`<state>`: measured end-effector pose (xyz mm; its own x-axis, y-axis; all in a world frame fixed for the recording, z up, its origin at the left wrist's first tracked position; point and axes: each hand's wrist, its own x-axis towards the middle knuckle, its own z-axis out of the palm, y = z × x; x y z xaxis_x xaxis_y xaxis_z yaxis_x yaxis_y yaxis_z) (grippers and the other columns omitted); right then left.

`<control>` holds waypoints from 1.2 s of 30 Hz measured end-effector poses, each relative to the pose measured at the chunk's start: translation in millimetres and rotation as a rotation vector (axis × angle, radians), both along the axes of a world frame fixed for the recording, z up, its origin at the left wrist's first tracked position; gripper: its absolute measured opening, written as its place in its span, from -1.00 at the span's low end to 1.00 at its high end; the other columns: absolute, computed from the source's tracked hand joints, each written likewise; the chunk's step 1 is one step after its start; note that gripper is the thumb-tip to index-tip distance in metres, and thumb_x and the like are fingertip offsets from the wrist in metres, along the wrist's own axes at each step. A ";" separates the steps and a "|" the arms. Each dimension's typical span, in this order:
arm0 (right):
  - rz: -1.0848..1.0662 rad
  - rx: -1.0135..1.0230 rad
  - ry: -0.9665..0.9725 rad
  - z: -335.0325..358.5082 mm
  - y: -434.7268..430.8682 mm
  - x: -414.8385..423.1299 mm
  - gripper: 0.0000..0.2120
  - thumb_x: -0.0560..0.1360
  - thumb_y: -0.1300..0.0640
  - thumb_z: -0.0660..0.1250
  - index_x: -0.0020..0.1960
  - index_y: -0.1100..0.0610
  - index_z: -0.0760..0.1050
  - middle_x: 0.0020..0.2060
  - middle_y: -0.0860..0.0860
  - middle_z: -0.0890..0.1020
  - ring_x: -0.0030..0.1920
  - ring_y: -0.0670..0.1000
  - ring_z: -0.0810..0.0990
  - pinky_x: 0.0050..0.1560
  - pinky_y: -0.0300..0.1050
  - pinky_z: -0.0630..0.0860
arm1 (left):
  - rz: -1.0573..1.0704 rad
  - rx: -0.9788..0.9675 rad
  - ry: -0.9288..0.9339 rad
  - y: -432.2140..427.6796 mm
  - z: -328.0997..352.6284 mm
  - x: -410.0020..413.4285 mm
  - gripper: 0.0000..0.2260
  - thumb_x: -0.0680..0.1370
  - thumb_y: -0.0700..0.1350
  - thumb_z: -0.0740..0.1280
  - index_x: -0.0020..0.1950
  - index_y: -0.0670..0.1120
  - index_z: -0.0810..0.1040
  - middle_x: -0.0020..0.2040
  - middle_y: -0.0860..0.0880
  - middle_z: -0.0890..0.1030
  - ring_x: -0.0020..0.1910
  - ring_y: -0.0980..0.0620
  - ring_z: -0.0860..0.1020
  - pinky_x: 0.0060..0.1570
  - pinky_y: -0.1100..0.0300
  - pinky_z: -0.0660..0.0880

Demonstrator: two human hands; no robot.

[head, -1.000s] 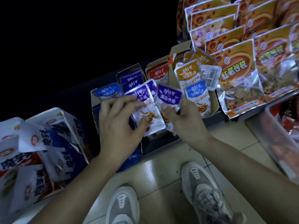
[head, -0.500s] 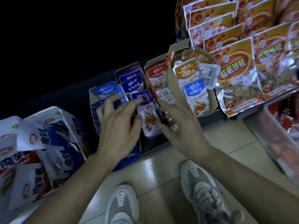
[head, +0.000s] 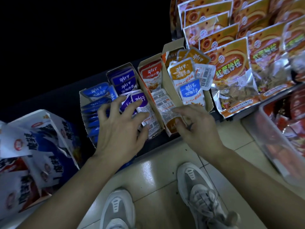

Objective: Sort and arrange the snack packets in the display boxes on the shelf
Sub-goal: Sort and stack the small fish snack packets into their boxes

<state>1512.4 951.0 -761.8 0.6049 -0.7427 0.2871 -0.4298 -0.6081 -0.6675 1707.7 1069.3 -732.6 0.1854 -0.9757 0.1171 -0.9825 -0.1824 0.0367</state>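
From the head view, four cardboard display boxes (head: pixel 170 87) stood side by side on a dark shelf (head: pixel 54 101), each filled with small snack packets. The leftmost box held blue packets (head: pixel 97 91), the next one indigo packets (head: pixel 123 79), the third a red packet (head: pixel 151 72), and the rightmost an orange packet (head: pixel 180 70) with a light blue packet (head: pixel 189 90) lying in front of it.

The left hand (head: pixel 118 131) reached over the front of the indigo box with its fingers spread and curled. Its fingertips and thumb gripped a purple packet (head: pixel 141 100) that leaned against the box's front end.

The right hand (head: pixel 196 128) was at the front of the red box. Its forefinger and thumb pinched the lower end of a reversed packet (head: pixel 163 103), which lay with its white label and barcode facing up.

Large orange bags (head: pixel 231 70) crowded the shelf to the right of the boxes. White and blue bags (head: pixel 33 146) lay at the left. Below, two grey shoes (head: pixel 198 187) stood on a pale tiled floor (head: pixel 156 171).
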 end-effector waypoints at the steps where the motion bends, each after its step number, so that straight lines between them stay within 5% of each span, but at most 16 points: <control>1: -0.035 -0.005 0.040 -1.8 -4.2 -4.9 -0.72 0.44 0.23 0.37 0.14 0.17 0.63 -0.01 0.04 0.67 0.00 0.04 0.54 0.01 0.02 0.56 | 0.006 -0.007 0.005 -0.9 -0.1 -0.9 -0.70 0.56 0.11 0.29 0.17 0.04 0.69 0.32 0.00 0.60 0.42 -0.24 0.36 0.25 -0.22 0.23; 5: -0.022 -0.091 0.136 -8.0 -4.1 -23.9 -0.73 0.45 0.08 0.41 0.12 0.14 0.64 -0.01 -0.02 0.66 0.05 0.09 0.51 0.16 -0.10 0.46 | 0.036 -0.084 0.061 -9.6 0.8 -4.8 -0.69 0.55 0.12 0.30 0.13 0.00 0.70 0.21 0.02 0.65 0.34 -0.20 0.42 0.23 -0.17 0.22; 10: -0.115 -0.087 0.015 -14.9 -1.5 -40.6 -0.82 0.45 0.18 0.49 0.04 0.18 0.62 -0.01 0.03 0.59 0.01 0.06 0.54 0.04 -0.16 0.47 | -0.092 -0.252 0.054 -32.9 12.2 -13.2 -0.70 0.54 0.12 0.38 0.16 -0.03 0.66 0.14 0.00 0.63 0.22 -0.15 0.51 0.18 -0.12 0.25; 17: -0.088 -0.106 0.175 -8.3 -54.4 -30.1 -0.36 0.48 0.04 0.46 0.49 0.13 0.32 0.47 0.04 0.35 0.32 0.08 0.29 0.29 -0.07 0.27 | -0.179 0.162 -0.103 -95.2 11.9 -16.1 -0.36 0.47 0.40 0.10 0.33 0.00 0.53 0.20 0.02 0.63 0.23 -0.07 0.47 0.25 -0.09 0.09; 21: -0.078 -0.103 0.307 -4.0 -74.8 -17.5 -0.22 0.44 -0.06 0.46 0.56 0.04 0.20 0.46 -0.02 0.31 0.28 0.11 0.24 0.19 0.01 0.24 | -0.150 0.293 -0.248 -103.0 6.2 -15.3 -0.23 0.46 0.50 0.05 0.35 -0.07 0.48 0.08 0.04 0.63 0.22 -0.07 0.33 0.28 -0.11 0.03; 27: -0.109 -0.040 0.081 3.5 -78.5 -29.2 -0.68 0.38 0.09 0.50 0.10 0.11 0.56 -0.03 -0.02 0.47 0.05 0.08 0.37 0.03 0.10 0.39 | -0.125 0.356 -0.171 -106.2 6.4 -16.0 -0.42 0.46 0.49 0.16 0.00 0.04 0.65 -0.27 0.12 0.41 0.13 0.00 0.25 0.26 -0.09 0.02; 33: -0.157 0.352 -0.099 5.7 -56.9 -54.8 -0.84 0.47 0.15 0.51 -0.03 0.01 0.56 -0.18 0.05 0.62 -0.19 -0.04 0.57 -0.19 -0.13 0.53 | -0.165 0.273 0.061 -104.8 0.8 -8.1 -0.60 0.42 0.45 0.33 -0.07 0.15 0.66 -0.23 0.15 0.41 0.13 0.01 0.27 0.25 -0.07 0.03; 36: -0.289 0.459 -0.328 2.4 -50.3 -60.3 -0.88 0.50 0.18 0.47 -0.02 0.14 0.54 -0.10 0.15 0.64 -0.07 0.10 0.64 -0.13 0.05 0.61 | -0.122 0.094 0.301 -96.1 -2.7 -4.1 -0.72 0.42 0.37 0.37 -0.04 0.23 0.63 -0.18 0.14 0.45 0.17 0.01 0.39 0.24 0.10 0.00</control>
<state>1452.0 900.7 -759.4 0.2963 -0.9544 0.0367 -0.2622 -0.1183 -0.9577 1703.6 973.2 -735.3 0.0788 -0.9967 -0.0171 -0.9451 -0.0801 0.3168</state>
